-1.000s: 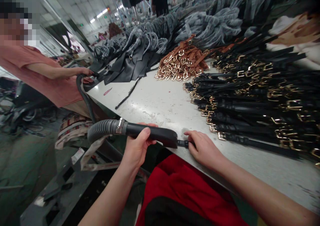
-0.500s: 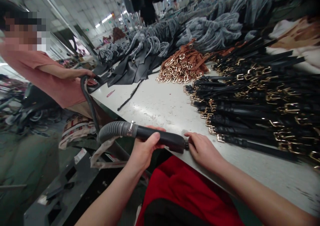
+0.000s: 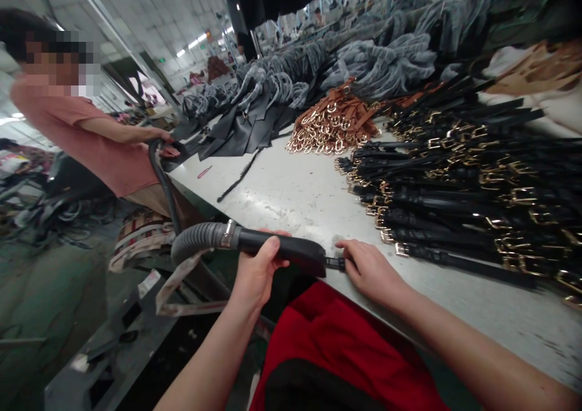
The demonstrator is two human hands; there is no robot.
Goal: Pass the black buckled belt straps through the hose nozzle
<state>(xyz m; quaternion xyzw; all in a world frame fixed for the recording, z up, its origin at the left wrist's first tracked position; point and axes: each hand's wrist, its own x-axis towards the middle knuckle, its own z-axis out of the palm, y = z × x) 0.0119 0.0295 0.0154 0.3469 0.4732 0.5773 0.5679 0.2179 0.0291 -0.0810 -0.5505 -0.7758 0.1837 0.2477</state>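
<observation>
My left hand (image 3: 257,265) is wrapped around a black nozzle (image 3: 295,250), thumb on top. A grey ribbed hose (image 3: 197,241) joins it at a metal clamp (image 3: 228,234). By the nozzle's mouth, the end of a black strap (image 3: 335,263) runs to my right hand (image 3: 370,271). That hand is closed over the strap with its fingers bent, resting at the front edge of the white table (image 3: 291,187); the rest of the strap is hidden under it. Close by on the right lies a pile of black buckled straps (image 3: 436,211) with gold buckles.
Brown straps with gold rings (image 3: 331,123) are heaped farther back. Black leather pieces (image 3: 245,129) and plastic-wrapped bundles (image 3: 382,62) lie behind. A co-worker (image 3: 91,126) stands at the table's left end. Below left is a grey metal machine (image 3: 104,338).
My left hand has drawn the nozzle slightly left, away from my right hand. More of the black strap now shows between them. My right hand has barely moved.
</observation>
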